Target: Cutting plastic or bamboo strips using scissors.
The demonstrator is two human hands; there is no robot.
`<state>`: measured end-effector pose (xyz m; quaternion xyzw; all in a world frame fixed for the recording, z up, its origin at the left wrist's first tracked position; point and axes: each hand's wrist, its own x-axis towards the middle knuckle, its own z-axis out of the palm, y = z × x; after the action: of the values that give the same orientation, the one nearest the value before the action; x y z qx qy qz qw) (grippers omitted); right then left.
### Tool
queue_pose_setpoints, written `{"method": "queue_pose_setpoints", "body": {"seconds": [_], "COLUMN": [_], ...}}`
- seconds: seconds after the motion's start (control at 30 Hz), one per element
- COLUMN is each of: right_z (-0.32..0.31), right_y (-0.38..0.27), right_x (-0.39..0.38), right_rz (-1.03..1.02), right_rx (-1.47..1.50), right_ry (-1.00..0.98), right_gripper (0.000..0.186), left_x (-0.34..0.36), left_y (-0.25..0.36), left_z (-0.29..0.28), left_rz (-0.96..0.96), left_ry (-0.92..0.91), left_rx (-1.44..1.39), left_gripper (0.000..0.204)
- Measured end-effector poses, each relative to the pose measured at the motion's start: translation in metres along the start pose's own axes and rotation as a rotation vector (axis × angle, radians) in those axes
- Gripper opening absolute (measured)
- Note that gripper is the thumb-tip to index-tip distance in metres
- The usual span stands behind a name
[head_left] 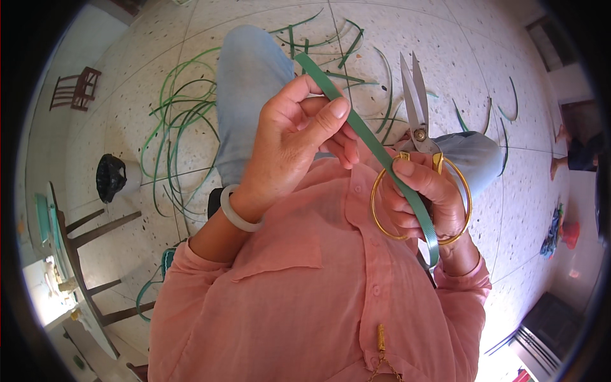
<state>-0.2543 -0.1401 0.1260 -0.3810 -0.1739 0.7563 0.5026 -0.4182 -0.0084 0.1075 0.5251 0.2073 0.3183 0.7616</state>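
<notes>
My left hand (305,121), with a pale bangle on its wrist, pinches a flat green plastic strap (372,143) between thumb and fingers close to its upper end. Slanting down to the right, the strap passes under the thumb of my right hand (429,194) and curls round below it. That same hand also holds scissors (420,127) with gold loop handles. Their grey blades point away from me, slightly apart, and stand clear of the strap.
Loose coils of green strap (181,127) lie on the speckled floor at left. Several cut pieces (350,48) are scattered ahead. Further left stand a bin with a black bag (111,178), a small wooden chair (76,89) and a table (79,274). Another person's feet (560,134) show at right.
</notes>
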Motion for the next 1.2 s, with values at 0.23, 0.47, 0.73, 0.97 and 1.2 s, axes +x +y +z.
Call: {"method": "queue_pose_setpoints", "body": {"seconds": [0.23, 0.47, 0.73, 0.97, 1.2], "right_z": [0.004, -0.008, -0.016, -0.009, -0.033], "right_y": [0.035, 0.05, 0.033, 0.041, 0.057], "right_x": [0.024, 0.045, 0.056, 0.073, 0.096], "right_rz": [-0.028, -0.289, -0.058, -0.14, -0.036], "right_rx": [-0.1, -0.668, -0.364, -0.781, -0.639], "right_ry": [0.18, 0.166, 0.18, 0.347, 0.307], "right_gripper": [0.039, 0.04, 0.055, 0.027, 0.033], "left_x": [-0.002, 0.002, 0.044, 0.054, 0.054], "left_y": [0.005, 0.005, -0.004, -0.035, -0.046], "left_z": [-0.013, -0.034, -0.071, -0.076, -0.073], "left_rz": [0.048, 0.041, 0.065, 0.131, 0.099], "left_ry": [-0.038, 0.045, 0.198, 0.091, 0.141], "left_rx": [0.002, 0.09, 0.108, 0.371, 0.319], "left_gripper": [0.016, 0.014, 0.017, 0.013, 0.012]}}
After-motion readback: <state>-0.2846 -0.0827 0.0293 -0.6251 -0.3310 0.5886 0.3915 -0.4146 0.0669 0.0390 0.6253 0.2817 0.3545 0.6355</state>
